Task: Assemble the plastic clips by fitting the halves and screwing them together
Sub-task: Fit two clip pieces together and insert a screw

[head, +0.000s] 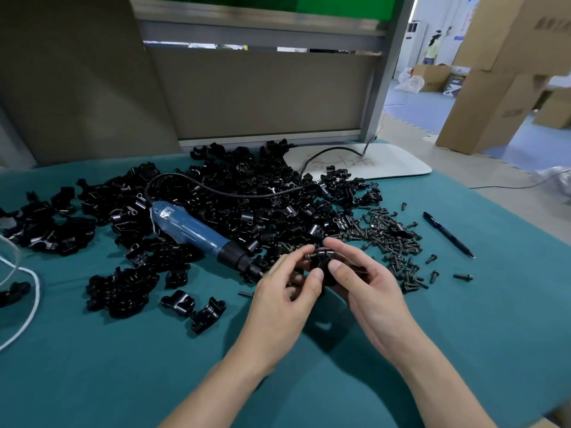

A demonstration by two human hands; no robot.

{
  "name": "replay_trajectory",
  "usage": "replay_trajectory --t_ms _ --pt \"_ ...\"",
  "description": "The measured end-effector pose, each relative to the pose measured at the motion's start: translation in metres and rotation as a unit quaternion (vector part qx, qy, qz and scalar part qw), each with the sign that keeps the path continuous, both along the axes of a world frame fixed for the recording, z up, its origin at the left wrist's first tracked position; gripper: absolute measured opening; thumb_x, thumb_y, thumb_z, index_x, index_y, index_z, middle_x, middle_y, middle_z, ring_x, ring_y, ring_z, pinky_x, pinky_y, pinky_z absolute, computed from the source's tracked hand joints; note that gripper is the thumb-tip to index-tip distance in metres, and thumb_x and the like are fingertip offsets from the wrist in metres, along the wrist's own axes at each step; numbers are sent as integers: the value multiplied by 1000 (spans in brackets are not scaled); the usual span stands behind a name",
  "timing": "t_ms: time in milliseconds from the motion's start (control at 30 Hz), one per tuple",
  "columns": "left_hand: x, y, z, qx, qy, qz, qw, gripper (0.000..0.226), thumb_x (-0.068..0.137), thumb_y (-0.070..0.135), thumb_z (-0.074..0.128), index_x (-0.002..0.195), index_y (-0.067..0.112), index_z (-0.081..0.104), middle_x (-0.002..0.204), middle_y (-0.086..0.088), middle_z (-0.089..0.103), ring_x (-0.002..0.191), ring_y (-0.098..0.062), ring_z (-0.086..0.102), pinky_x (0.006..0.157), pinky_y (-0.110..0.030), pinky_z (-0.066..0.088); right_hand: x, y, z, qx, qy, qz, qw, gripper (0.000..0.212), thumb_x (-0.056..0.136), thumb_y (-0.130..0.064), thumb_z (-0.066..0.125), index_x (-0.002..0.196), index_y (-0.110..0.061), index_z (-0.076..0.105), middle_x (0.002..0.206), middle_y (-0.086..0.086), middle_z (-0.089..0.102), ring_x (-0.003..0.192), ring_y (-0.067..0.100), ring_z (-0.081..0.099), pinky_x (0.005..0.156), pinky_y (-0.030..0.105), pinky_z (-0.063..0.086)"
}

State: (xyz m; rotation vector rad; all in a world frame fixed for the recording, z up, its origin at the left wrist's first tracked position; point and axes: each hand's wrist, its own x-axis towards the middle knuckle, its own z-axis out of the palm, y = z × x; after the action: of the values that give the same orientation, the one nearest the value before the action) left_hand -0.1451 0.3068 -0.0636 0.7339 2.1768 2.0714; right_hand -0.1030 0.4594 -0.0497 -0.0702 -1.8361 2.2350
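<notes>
Both hands meet just below centre of view, above the teal surface (432, 319).

- Plastic clip (323, 267): black, the halves apparently already fitted together, held clear of the surface between the two hands.
- Right hand (361, 282): fingers curled round the clip's 3 o'clock side, thumb on top. It carries most of the hold.
- Left hand (287, 288): narrow pinch on the clip's 9 o'clock side, thumb below, forefinger tip at the head of a screw (310, 256).
- The screw sits in the clip's upper lug. Its long axis runs roughly 9 to 3 o'clock with the head toward the left hand. How deep it is seated I cannot tell.
- Electric screwdriver (197, 233): blue, corded, lying on the pile of clip halves (241, 199) at 10 o'clock from the hands. Its long axis runs 10 to 4 o'clock, bit end just beside the left hand's knuckles.
- Loose screws (395, 242) are heaped at 2 o'clock from the hands, near the right hand. A pen (448, 234) lies beyond them at 3 o'clock.

Judgement: the screw looks hand-started, with driving it home left to do. The left hand is much the nearer to the driver. The bit would have to line up with the screw's sideways axis from the 9 o'clock side, or the clip be turned to meet it.
</notes>
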Motion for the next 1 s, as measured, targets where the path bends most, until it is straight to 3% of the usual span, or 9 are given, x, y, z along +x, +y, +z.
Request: replay_trajectory --t_ms 200,333,433,567,633,700,800,900,1000 --pt "-1 -1 0 -33 14 -13 999 50 93 54 56 142 44 52 107 16 59 91 -16 64 93 -42 55 1 4 -4 40 6 3 999 42 86 -41 77 127 -35 72 133 1 69 131 24 60 114 50 43" --pt "-1 0 -2 -54 20 -18 998 52 96 45 55 147 37 49 108 12 57 95 -21 64 94 -46 54 3 3 -3 94 14 -17 995 33 86 -39 76 117 -49 72 121 -23 71 117 -3 64 91 22 53" --pt "-1 0 -2 -46 7 -20 999 51 96 39 58 147 36 50 108 12 60 98 -17 66 97 -40 54 3 1 -2 102 22 -29 994 33 83 -36 74 112 -50 73 110 -28 71 108 -10 64 78 12 54" --pt "-3 0 -1 10 -56 -18 998 39 97 28 67 132 43 57 112 13 69 101 -8 69 94 -27 55 2 2 -5 62 24 -29 997 35 82 -34 75 115 -45 74 112 -21 71 111 4 70 80 21 59" --pt "-3 0 1 42 -70 -5 997 28 97 26 67 122 35 62 107 13 71 94 -8 71 86 -23 56 1 2 -6 47 23 -30 998 36 83 -32 76 118 -41 74 115 -14 71 115 14 70 88 32 61" --pt "-3 0 4 62 -75 10 995 17 97 27 66 114 30 63 101 9 73 90 -10 71 81 -22 56 2 2 -6 45 23 -34 998 36 84 -30 76 119 -40 74 117 -11 71 112 13 71 85 30 61" --pt "-4 -1 5 51 -67 20 996 7 98 29 64 104 29 66 93 10 73 86 -14 70 81 -30 58 3 0 -4 68 24 -30 997 36 83 -32 75 116 -46 73 110 -22 71 104 3 72 77 18 59" --pt "-5 -1 7 51 -62 24 996 7 99 31 63 98 27 68 85 9 72 78 -11 67 76 -32 58 4 0 -4 87 24 -26 996 36 82 -34 75 115 -49 73 106 -28 69 102 -4 70 77 18 58" --pt "-5 -2 7 47 -54 21 997 13 99 39 61 93 30 68 85 0 72 82 -28 67 81 -47 56 4 -1 -4 86 27 -24 996 36 84 -34 76 116 -48 72 109 -26 69 104 0 71 77 17 58"
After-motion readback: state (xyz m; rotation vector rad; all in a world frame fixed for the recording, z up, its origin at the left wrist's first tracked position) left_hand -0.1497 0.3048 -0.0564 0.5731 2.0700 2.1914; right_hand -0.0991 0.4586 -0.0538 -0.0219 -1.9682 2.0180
